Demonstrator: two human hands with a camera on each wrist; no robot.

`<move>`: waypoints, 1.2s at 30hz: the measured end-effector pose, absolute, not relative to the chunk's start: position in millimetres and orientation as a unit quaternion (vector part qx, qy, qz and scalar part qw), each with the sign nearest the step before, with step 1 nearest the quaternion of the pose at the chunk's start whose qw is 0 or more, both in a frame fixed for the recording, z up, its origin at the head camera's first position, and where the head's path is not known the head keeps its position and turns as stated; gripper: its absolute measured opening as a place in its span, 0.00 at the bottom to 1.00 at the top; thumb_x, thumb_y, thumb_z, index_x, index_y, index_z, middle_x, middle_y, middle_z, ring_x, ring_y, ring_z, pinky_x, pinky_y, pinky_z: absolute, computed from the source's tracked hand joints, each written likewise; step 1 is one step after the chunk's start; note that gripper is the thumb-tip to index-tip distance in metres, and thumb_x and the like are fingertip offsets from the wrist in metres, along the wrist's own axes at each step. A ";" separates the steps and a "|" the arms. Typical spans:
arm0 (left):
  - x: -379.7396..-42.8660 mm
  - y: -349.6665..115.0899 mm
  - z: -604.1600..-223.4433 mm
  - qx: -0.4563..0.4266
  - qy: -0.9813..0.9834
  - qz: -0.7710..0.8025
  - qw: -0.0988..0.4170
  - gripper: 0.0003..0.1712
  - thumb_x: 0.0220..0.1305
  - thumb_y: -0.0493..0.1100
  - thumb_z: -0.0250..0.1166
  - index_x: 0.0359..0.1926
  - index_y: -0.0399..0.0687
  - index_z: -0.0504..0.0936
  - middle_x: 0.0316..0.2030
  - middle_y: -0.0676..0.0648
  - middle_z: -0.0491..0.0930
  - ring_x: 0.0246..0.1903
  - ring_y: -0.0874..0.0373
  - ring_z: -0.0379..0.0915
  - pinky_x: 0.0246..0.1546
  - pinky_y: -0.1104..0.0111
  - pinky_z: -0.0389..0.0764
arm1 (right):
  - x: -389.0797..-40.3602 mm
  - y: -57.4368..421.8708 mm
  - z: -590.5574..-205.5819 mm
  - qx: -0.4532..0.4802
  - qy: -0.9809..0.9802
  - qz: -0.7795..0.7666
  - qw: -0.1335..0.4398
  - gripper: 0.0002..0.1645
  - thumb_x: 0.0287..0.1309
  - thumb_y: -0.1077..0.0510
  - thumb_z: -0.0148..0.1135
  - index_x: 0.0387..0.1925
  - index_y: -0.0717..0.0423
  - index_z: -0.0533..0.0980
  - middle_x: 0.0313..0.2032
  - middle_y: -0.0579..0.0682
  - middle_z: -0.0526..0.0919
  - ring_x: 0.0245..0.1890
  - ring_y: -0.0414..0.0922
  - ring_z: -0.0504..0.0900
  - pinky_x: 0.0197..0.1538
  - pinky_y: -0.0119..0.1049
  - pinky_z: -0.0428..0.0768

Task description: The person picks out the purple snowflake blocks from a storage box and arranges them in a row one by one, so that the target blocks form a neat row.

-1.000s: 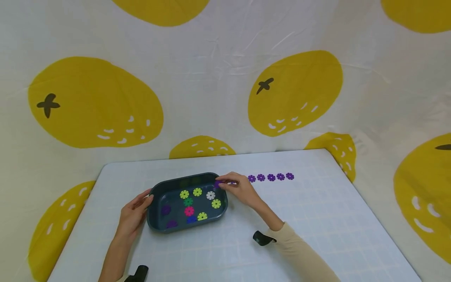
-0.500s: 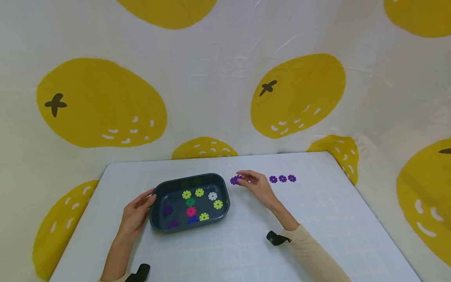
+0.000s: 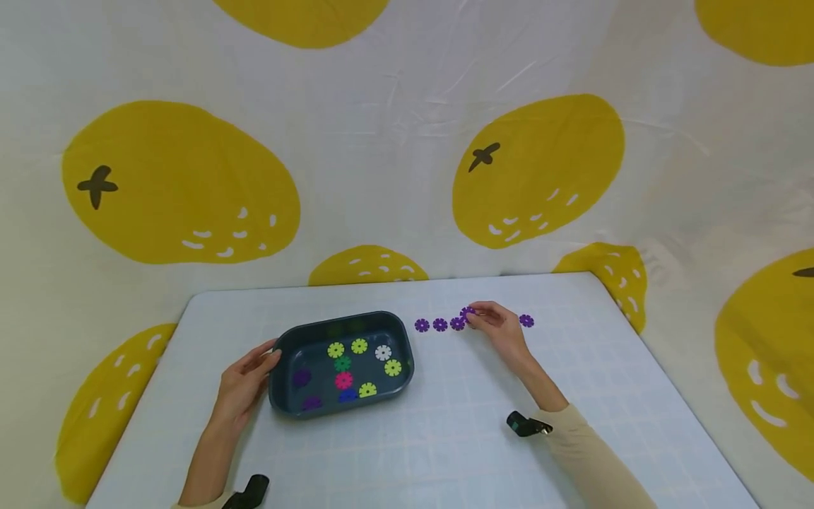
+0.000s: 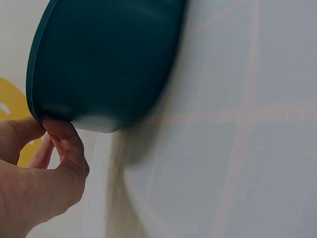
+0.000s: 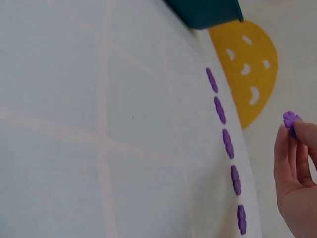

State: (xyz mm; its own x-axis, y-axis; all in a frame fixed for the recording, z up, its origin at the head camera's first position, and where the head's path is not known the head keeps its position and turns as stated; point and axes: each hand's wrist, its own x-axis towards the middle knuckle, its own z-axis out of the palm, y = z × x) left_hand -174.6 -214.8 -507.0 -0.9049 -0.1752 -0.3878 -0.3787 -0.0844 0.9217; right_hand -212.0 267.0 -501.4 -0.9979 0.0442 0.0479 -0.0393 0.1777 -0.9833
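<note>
My left hand (image 3: 240, 387) grips the near-left rim of a dark teal tray (image 3: 321, 385), thumb over the edge. In the left wrist view the fingers pinch the tray's rim, and its outer wall (image 4: 104, 59) fills the upper part. Inside lie flower-shaped discs: several yellow ones (image 3: 359, 346), a white one (image 3: 383, 353), a green one, a pink one (image 3: 344, 380), a blue one and purple ones. My right hand (image 3: 502, 331) pinches a purple flower disc (image 5: 290, 119) between thumb and fingers, raised over a row of purple discs (image 3: 440, 324). The hand hides part of that row.
The row runs along the far part of the white table (image 3: 420, 452), right of the tray, ending at a purple disc (image 3: 526, 320). Behind the table's far edge hangs a pale cloth (image 3: 381, 141) with yellow fruit prints. Dark wrist cameras are worn on both wrists.
My right hand has moved right with a purple disc, from the tray's right rim along the row, uncovering its left discs. My left hand stays at the tray's rim.
</note>
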 end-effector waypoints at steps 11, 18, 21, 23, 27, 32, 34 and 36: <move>-173.9 -215.1 -507.5 -0.206 0.669 0.711 0.069 0.29 0.63 0.52 0.75 0.64 0.59 0.82 0.41 0.64 0.82 0.41 0.71 0.76 0.42 0.77 0.78 | -217.5 311.3 -516.5 -0.069 -0.779 0.617 0.087 0.24 0.64 0.53 0.72 0.56 0.63 0.81 0.49 0.57 0.85 0.42 0.39 0.83 0.49 0.29 0.82; -174.8 -215.0 -508.7 -0.212 0.670 0.709 0.065 0.28 0.65 0.51 0.74 0.65 0.58 0.81 0.40 0.65 0.82 0.41 0.71 0.75 0.41 0.77 0.77 | -218.2 330.1 -521.4 -0.110 -0.774 0.612 0.121 0.23 0.64 0.53 0.73 0.55 0.62 0.81 0.43 0.49 0.85 0.39 0.38 0.83 0.46 0.27 0.82; -174.6 -215.3 -509.0 -0.209 0.671 0.708 0.066 0.29 0.64 0.52 0.74 0.66 0.57 0.81 0.40 0.65 0.82 0.41 0.71 0.75 0.41 0.77 0.77 | -218.6 338.2 -523.8 -0.132 -0.766 0.613 0.143 0.22 0.65 0.55 0.72 0.55 0.63 0.82 0.41 0.46 0.85 0.38 0.38 0.82 0.45 0.25 0.81; -174.2 -215.6 -508.8 -0.207 0.673 0.707 0.065 0.29 0.64 0.52 0.75 0.66 0.57 0.81 0.41 0.65 0.82 0.41 0.71 0.75 0.41 0.77 0.77 | -218.8 343.4 -525.2 -0.143 -0.757 0.620 0.148 0.22 0.65 0.56 0.72 0.56 0.64 0.81 0.41 0.45 0.85 0.39 0.38 0.82 0.45 0.25 0.82; -173.9 -216.0 -508.4 -0.210 0.669 0.710 0.065 0.29 0.65 0.51 0.74 0.66 0.57 0.81 0.41 0.64 0.82 0.40 0.71 0.75 0.40 0.77 0.77 | -217.9 353.9 -527.0 -0.172 -0.753 0.619 0.146 0.23 0.65 0.55 0.71 0.57 0.61 0.81 0.41 0.43 0.84 0.39 0.38 0.81 0.45 0.24 0.81; -173.9 -214.8 -507.6 -0.204 0.675 0.705 0.071 0.33 0.64 0.53 0.74 0.68 0.56 0.78 0.40 0.65 0.81 0.41 0.71 0.75 0.41 0.77 0.77 | -215.8 367.0 -528.1 -0.197 -0.749 0.611 0.160 0.22 0.67 0.55 0.70 0.58 0.61 0.81 0.40 0.42 0.82 0.39 0.38 0.80 0.44 0.23 0.81; -173.2 -214.2 -507.2 -0.204 0.680 0.701 0.071 0.34 0.64 0.54 0.74 0.69 0.55 0.78 0.40 0.66 0.81 0.42 0.71 0.74 0.41 0.77 0.77 | -216.0 371.9 -529.3 -0.201 -0.749 0.610 0.162 0.22 0.67 0.55 0.69 0.58 0.62 0.80 0.41 0.43 0.82 0.39 0.38 0.79 0.44 0.23 0.81; -172.6 -213.8 -506.8 -0.207 0.682 0.698 0.070 0.34 0.63 0.55 0.75 0.69 0.56 0.78 0.40 0.66 0.81 0.42 0.71 0.74 0.41 0.77 0.77 | -216.4 376.9 -530.7 -0.210 -0.755 0.601 0.159 0.22 0.67 0.55 0.69 0.59 0.61 0.81 0.42 0.43 0.82 0.40 0.38 0.79 0.44 0.22 0.80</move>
